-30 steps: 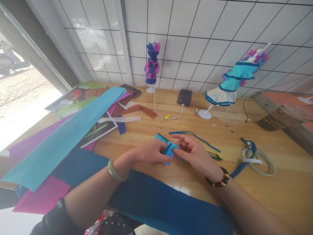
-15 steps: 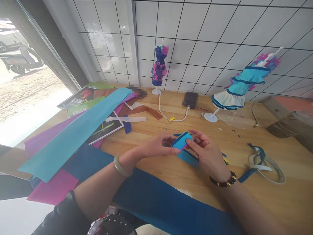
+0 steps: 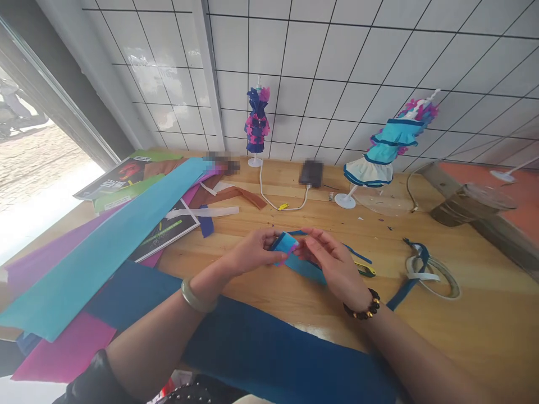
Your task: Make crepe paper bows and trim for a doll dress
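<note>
Shiny up top, soft and dull below
The wall tiles (image 3: 269, 45) at the top are glossy. The table (image 3: 497, 320) is smooth wood. The small blue piece (image 3: 284, 243) mid-frame and the dark sheet (image 3: 278, 348) at the bottom look matt, like soft paper or thin cloth.

Rear: navy-and-pink dress (image 3: 256, 133) on white stand (image 3: 254, 163) — beside white-tiled wall (image 3: 269, 45) | white cable (image 3: 261, 188) running to blurred dark block (image 3: 311, 174) | right: brown-and-clear cup (image 3: 457, 207) — near orange surface (image 3: 474, 173)
</note>
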Available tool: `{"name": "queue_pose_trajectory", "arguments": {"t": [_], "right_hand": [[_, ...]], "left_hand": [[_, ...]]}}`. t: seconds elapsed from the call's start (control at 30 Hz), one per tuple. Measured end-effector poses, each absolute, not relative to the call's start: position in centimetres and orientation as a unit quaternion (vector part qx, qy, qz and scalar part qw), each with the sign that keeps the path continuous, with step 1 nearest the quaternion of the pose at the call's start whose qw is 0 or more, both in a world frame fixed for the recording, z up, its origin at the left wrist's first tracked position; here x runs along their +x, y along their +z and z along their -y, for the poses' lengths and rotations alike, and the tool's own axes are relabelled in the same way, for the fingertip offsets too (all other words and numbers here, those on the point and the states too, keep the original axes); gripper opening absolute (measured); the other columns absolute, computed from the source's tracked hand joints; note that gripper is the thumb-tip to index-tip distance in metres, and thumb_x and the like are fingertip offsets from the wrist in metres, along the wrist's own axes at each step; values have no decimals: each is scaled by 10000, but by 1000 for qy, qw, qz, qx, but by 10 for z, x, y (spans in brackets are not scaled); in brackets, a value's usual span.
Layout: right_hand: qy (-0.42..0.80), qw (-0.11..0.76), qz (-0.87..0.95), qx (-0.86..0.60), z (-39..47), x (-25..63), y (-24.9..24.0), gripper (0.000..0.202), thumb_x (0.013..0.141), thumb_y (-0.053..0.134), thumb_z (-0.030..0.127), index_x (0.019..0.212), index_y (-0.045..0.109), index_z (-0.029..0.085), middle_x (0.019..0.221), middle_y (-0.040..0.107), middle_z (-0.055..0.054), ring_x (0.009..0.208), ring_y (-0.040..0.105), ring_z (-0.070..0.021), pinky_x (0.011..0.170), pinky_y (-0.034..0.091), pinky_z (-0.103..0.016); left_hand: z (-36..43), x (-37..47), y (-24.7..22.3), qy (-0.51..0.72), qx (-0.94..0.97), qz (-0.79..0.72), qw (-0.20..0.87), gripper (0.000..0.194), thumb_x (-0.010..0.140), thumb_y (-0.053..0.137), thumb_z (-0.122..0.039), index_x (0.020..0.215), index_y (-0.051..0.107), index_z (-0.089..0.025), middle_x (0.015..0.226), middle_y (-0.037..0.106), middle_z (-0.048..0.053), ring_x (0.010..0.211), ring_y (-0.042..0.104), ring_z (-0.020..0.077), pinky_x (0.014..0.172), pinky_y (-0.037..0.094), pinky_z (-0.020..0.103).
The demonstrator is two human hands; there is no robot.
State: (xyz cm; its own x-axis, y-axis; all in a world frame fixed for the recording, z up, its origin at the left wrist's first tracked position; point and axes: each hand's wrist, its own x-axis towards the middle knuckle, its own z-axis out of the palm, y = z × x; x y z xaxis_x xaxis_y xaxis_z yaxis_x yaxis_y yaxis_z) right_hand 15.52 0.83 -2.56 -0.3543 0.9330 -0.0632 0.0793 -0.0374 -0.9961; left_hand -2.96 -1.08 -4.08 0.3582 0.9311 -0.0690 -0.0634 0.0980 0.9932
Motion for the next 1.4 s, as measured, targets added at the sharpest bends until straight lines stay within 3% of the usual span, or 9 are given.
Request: {"name": "queue_pose_trajectory", "arguments": {"t": [0.1, 0.27, 0.43, 0.73, 0.9, 1.03, 1.17, 1.27, 1.4], "right_hand": [[536, 371, 607, -454, -18, 166, -24, 294, 809, 498, 442, 970, 509, 196, 846, 625, -45, 741, 593, -152, 702, 482, -319], [334, 202, 789, -475, -25, 176, -34, 286, 750, 596, 281, 1018, 554, 189, 828, 623, -40, 754, 559, -175, 686, 432, -321], [273, 147, 848, -430, -21, 174, -42, 377, 749, 545, 115, 1117, 539, 196, 797, 619, -20, 751, 554, -163, 667, 412, -286], [211, 244, 819, -473, -46, 193, -36, 350, 809, 489, 152, 1157, 513, 181, 877, 636, -46, 810, 573, -172, 741, 436, -315], [176, 209, 844, -461, -59, 202, -39, 191, 840, 481, 207, 943, 640, 186, 878, 656, -62, 826, 576, -181, 742, 434, -312], [180, 206, 853, -445, -61, 202, -38, 230, 868, 450, 257, 865, 670, 191, 847, 662, -58, 800, 576, -168, 721, 429, -289], [167, 227, 835, -474, -65, 207, -38, 245, 867, 440, 271, 844, 670, 188, 836, 661, -62, 786, 575, -174, 701, 423, -295], [181, 241, 824, -480, -64, 206, -39, 249, 864, 440, 285, 820, 665, 189, 839, 666, -64, 795, 579, -183, 707, 427, -307], [274, 295, 801, -443, -52, 192, -39, 233, 850, 465, 327, 924, 645, 198, 902, 665, -61, 846, 590, -182, 744, 452, -313]], "left_hand": [[5, -36, -41, 473, 478, -446, 591, 365, 645, 701, -290, 962, 608, -134, 885, 629, 45, 769, 578, 134, 678, 456, 244], [-1, -41, -43, 522, 391, -486, 582, 440, 611, 732, -300, 1005, 603, -152, 820, 642, 21, 708, 588, 119, 652, 456, 228], [-2, -37, -41, 534, 374, -486, 582, 443, 593, 746, -286, 992, 611, -151, 880, 658, 32, 790, 604, 144, 671, 462, 221], [-4, -36, -41, 556, 349, -503, 562, 406, 550, 762, -277, 909, 617, -155, 754, 635, 3, 619, 547, 97, 584, 425, 202], [-2, -31, -39, 544, 357, -503, 569, 429, 517, 774, -295, 895, 626, -158, 786, 641, 15, 672, 566, 119, 622, 444, 222], [0, -27, -40, 545, 359, -499, 570, 461, 501, 783, -296, 918, 635, -166, 806, 644, 12, 702, 559, 119, 643, 452, 224], [0, -30, -42, 534, 382, -489, 574, 406, 581, 743, -310, 936, 622, -155, 776, 613, 14, 660, 531, 105, 620, 440, 217], [0, -32, -44, 505, 416, -486, 579, 420, 629, 712, -320, 999, 604, -154, 828, 610, 33, 675, 535, 113, 630, 441, 225], [2, -30, -44, 479, 456, -498, 561, 435, 626, 699, -341, 1002, 594, -147, 851, 618, 38, 690, 551, 127, 640, 450, 241]]}}
